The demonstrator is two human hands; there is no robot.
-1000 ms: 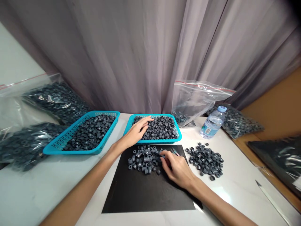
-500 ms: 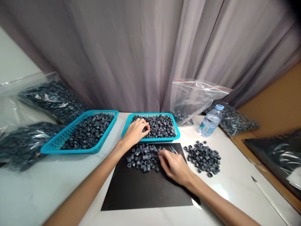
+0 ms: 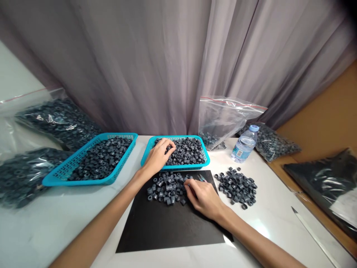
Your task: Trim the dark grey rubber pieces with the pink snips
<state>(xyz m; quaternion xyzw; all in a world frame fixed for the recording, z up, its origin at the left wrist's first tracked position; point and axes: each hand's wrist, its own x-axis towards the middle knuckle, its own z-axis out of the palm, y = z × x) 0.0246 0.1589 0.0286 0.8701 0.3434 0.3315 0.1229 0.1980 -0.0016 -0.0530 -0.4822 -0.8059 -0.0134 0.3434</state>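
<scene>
My left hand [image 3: 159,155] is over the middle blue basket [image 3: 205,163], which is full of small dark grey plastic rings [image 3: 186,149]. Its fingers curl toward the thumb, and dark grey shows in the gap; whether a ring is pinched there I cannot make out. On a black mat [image 3: 167,230], my right hand [image 3: 205,197] rests at the right edge of a loose pile of grey rings [image 3: 167,188]. Thumb and fingertips are pinched together there, hiding whatever lies between them. Just behind this hand, the two pointed tips of a metal tool [image 3: 200,178] stick out.
A second blue basket of rings [image 3: 111,178] stands left, near bags of rings [image 3: 58,119]. Right of the mat lie another ring pile [image 3: 238,188], a water bottle [image 3: 244,144], a zip bag [image 3: 223,115] and a long pointed strip [image 3: 312,232]. A curtain [image 3: 139,67] hangs behind.
The whole view has shifted slightly, so things appear a little further left. Both hands keep nearly the same places, the left at the basket and the right at the pile.
</scene>
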